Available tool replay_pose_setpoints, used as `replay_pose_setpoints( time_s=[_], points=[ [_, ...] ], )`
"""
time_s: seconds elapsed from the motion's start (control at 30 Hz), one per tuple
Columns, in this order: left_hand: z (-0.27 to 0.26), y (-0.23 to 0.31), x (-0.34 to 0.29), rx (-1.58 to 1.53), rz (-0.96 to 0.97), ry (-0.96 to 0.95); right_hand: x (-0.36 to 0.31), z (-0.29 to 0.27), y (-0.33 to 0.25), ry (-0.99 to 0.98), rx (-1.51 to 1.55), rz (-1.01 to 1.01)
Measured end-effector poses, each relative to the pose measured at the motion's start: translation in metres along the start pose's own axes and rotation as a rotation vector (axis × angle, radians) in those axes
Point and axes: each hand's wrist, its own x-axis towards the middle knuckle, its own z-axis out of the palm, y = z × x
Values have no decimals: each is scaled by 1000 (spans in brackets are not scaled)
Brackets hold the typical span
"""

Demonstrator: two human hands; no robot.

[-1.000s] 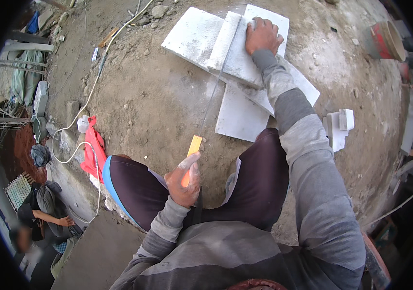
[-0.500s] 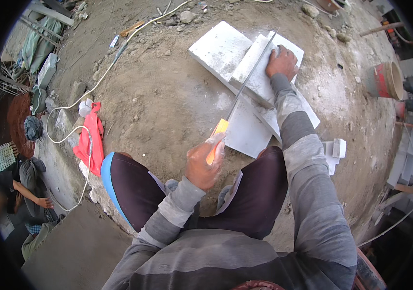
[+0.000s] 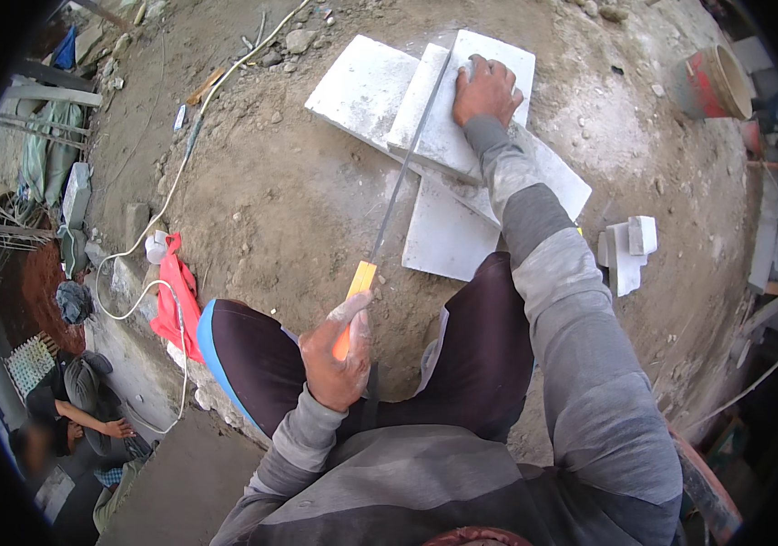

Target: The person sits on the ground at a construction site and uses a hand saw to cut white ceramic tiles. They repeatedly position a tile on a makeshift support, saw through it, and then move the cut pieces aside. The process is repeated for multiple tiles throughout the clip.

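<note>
My left hand (image 3: 338, 353) is closed round the orange handle of a handsaw (image 3: 401, 177). The long, thin blade runs away from me and lies across the top white block (image 3: 458, 127), along a line just left of my right hand (image 3: 487, 89). That hand rests on the block's far part, fingers spread and bent over its upper face. Under it lie more white blocks: one (image 3: 361, 86) sticks out to the left, another (image 3: 448, 232) toward my knees, and one (image 3: 553, 182) to the right. Whether the blade has cut into the block, I cannot tell.
Small white offcuts (image 3: 627, 253) lie on the dirt by my right elbow. A red-marked bucket (image 3: 715, 82) stands far right. To the left, a pale hose (image 3: 179, 173) winds past a red cloth (image 3: 176, 287). Another person (image 3: 79, 409) sits at the lower left.
My left hand has drawn the saw back toward me, handle lower and nearer my lap. My right hand stays on the top block. The whole view has shifted slightly.
</note>
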Motion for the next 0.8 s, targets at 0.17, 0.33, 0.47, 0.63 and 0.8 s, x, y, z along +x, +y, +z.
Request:
replay_pose_setpoints(
  time_s=[0.17,0.33,0.47,0.63,0.8],
  points=[
    [34,-5,53,59,64,-25,2,2,0,4,22,-6],
    [9,-21,-9,34,71,-39,4,0,12,17,16,14],
    [4,-27,-27,26,26,21,-3,-3,-5,-33,74,-17],
    [47,-37,31,96,135,-15,-3,0,12,38,67,-3],
    [3,-43,-40,-132,39,17,1,-9,-2,25,116,-19]
  ],
)
